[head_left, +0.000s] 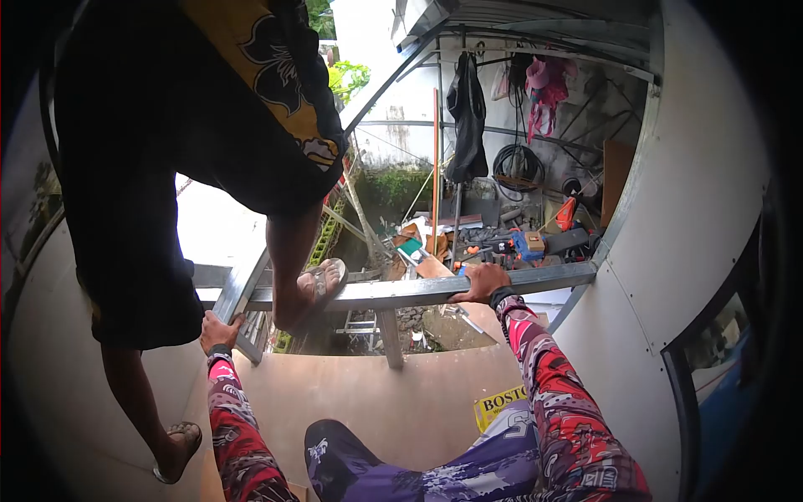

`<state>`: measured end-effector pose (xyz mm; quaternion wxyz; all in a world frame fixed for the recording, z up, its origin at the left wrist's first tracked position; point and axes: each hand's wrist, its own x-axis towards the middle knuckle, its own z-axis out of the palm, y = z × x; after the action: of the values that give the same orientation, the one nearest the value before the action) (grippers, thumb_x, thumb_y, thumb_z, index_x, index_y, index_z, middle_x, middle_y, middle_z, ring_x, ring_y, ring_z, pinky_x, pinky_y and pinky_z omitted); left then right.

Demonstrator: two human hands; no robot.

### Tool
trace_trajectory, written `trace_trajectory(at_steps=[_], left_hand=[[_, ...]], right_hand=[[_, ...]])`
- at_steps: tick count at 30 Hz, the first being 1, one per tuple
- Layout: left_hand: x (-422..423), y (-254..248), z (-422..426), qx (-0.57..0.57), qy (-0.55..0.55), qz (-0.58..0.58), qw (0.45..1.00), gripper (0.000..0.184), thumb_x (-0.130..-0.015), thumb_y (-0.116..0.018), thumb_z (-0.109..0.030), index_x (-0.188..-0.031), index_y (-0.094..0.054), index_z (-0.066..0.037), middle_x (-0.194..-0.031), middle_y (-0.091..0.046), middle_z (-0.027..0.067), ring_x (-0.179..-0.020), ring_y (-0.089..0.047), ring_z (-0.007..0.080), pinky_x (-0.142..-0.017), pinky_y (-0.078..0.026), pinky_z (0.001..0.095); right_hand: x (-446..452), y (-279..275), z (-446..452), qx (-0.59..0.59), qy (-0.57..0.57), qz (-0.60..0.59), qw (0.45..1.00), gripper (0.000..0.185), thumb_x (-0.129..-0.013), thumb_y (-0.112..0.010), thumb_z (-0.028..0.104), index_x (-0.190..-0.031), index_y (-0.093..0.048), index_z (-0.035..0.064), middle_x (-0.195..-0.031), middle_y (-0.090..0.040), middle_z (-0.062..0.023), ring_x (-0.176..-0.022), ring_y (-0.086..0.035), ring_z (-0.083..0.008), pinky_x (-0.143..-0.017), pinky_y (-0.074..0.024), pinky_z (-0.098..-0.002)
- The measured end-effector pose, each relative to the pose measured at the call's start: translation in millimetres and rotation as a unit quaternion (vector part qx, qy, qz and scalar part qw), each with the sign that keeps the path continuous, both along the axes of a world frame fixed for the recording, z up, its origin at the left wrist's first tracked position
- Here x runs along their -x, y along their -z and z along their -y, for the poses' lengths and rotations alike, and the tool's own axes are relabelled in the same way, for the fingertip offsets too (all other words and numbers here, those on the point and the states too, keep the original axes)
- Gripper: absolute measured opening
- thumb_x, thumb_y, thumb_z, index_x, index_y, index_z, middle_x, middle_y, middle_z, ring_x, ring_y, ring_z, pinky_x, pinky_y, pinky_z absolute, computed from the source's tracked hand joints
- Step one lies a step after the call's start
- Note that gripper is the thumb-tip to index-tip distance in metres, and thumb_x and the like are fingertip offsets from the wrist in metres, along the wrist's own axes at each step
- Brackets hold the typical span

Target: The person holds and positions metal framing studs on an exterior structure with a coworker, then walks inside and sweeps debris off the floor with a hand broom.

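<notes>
A galvanized metal beam (401, 292) runs across the middle of the head view. My right hand (485, 282) is closed over its top, right of centre. My left hand (219, 331) wraps around a shorter metal stud (243, 287) that meets the beam at the left; part of its fingers is hidden behind the metal. Both my arms reach forward in patterned red sleeves. Between my hands, another person's sandaled foot (322, 283) rests on the beam. That person's other foot (178, 450) is lower, at the left, by the pale board.
A wooden panel (351, 393) lies in front of my knees, with a yellow printed bag (497, 406) beside my leg. Beyond the beam the floor drops to cluttered tools (527, 244) and debris. A dark garment (467, 117) and coiled hose (519, 167) hang behind. A white wall panel (711, 167) borders the right.
</notes>
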<state>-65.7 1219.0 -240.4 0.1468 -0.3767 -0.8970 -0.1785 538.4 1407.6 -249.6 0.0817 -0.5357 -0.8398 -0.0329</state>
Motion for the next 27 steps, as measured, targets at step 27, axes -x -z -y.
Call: trace_trajectory(at_steps=[27], left_hand=[[15.6, 11.6, -6.9, 0.000, -0.006, -0.008, 1.000, 0.085, -0.071, -0.074, -0.071, -0.115, -0.055, 0.000, -0.118, -0.062, 0.0210, -0.118, -0.058, 0.0363, -0.099, -0.045, 0.0487]], right_hand=[[2.5, -4.1, 1.3, -0.021, -0.010, -0.026, 0.999, 0.083, -0.059, -0.073, 0.082, -0.102, -0.077, 0.0105, -0.083, -0.073, -0.0177, -0.082, -0.072, -0.0348, -0.079, -0.0568, -0.0463]])
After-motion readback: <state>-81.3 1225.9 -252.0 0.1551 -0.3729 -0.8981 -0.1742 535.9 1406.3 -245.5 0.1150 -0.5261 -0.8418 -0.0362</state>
